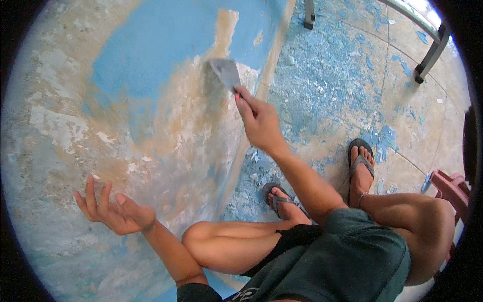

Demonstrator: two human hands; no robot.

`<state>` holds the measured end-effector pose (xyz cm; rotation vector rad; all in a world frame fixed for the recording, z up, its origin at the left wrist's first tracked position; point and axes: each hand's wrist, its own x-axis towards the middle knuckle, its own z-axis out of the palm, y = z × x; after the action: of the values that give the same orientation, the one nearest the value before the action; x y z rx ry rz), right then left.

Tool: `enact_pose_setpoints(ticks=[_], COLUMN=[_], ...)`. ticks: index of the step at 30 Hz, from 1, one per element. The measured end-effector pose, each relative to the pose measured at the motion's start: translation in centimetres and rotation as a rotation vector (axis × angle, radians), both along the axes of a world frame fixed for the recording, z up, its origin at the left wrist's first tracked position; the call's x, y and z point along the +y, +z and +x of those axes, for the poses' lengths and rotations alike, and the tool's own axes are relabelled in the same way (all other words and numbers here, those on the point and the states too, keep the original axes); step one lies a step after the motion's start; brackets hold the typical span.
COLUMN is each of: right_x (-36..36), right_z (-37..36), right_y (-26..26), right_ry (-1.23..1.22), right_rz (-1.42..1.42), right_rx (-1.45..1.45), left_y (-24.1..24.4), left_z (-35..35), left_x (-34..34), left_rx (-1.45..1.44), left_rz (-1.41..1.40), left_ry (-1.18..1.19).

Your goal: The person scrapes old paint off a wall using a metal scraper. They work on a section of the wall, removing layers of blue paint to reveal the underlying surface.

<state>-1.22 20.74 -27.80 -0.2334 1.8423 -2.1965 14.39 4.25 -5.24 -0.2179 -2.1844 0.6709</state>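
Observation:
My right hand (260, 120) grips the handle of a paint scraper (227, 71) with a broad metal blade. The blade's wide edge is at the wall (188, 151), by the lower border of the remaining blue paint (151, 45). A narrow scraped strip (225, 32) runs up into the blue just beyond the blade. Around and below the tool the wall is bare, mottled tan, grey and white. My left hand (117, 213) holds nothing; its fingers are curled apart, palm up, in front of the scraped surface. Whether it touches the wall I cannot tell.
Blue paint flakes (320, 87) cover much of the tiled floor (407, 117) along the wall. Metal furniture legs (430, 56) stand at the upper right. A reddish-brown plastic stool (449, 185) is at the right. My sandalled feet (360, 170) rest among the flakes.

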Motion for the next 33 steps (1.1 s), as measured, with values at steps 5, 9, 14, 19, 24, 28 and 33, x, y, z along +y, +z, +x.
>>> enact_pose_setpoints(ticks=[5,9,14,19,24,28,33], right_x=[-0.7,-0.7,-0.5,0.1,-0.2,0.8,-0.1], right_z=[2.4,-1.2,0.7,-0.9,1.9,-1.2,0.6], right_y=[-1.5,-0.8,-1.4,-0.1,-1.5,-0.4,-1.7], right_ry=[-0.057,0.054,-0.039,0.058,-0.026,0.046,-0.020], right_rz=[-0.036,-0.044,-0.007,-0.039,-0.058,-0.052,-0.039], right_rx=[0.061,-0.048,0.079,-0.026,0.100,-0.024,0.083], left_y=[-0.1,0.0,0.5,0.2,0.0,-0.2,-0.5], left_z=[0.1,-0.2,0.6,0.5,0.3,0.2,0.5], left_x=[0.4,0.6,0.6,0.4,0.6,0.6,-0.1], left_rx=[-0.007,0.033,-0.011,-0.018,-0.013,-0.011,-0.023], left_rz=[0.012,-0.016,0.000,0.010,0.015,0.046,0.062], left_ry=[-0.032,0.005,-0.039,-0.010,-0.014,-0.001,0.007])
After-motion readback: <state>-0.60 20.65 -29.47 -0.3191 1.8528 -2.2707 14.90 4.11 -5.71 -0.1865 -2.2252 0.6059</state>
